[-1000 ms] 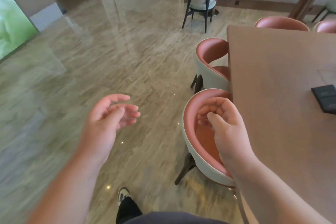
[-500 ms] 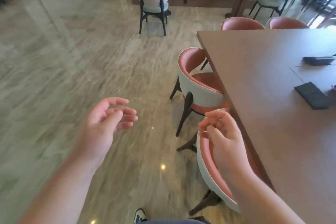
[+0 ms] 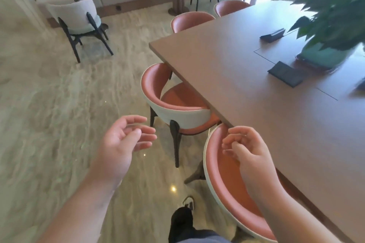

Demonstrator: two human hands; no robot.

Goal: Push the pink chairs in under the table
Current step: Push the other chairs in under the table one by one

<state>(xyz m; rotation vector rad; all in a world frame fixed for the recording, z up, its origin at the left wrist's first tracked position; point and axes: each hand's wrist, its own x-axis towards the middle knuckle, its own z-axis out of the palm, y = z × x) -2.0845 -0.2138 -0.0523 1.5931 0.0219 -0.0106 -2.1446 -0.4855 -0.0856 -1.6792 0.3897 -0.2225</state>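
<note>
A brown table (image 3: 256,92) fills the right side. The nearest pink chair (image 3: 223,179) sits tucked against the table's near edge, below my right hand (image 3: 248,152), whose fingers are loosely curled and hold nothing. A second pink chair (image 3: 175,104) stands just ahead, its seat partly under the table and its white back angled out. My left hand (image 3: 124,142) hovers open over the floor, a little short of that chair's back. Two more pink chairs (image 3: 191,20) (image 3: 230,7) stand at the table's far end.
A white chair with dark legs (image 3: 79,19) stands on the marble floor at the upper left, with sofas behind. Dark flat objects (image 3: 285,73) and a green plant (image 3: 335,6) sit on the table. My foot (image 3: 187,203) is below.
The view has swung to the right and forward along the table. Both hands stay raised and hold nothing; the second pink chair has come closer to my left hand.
</note>
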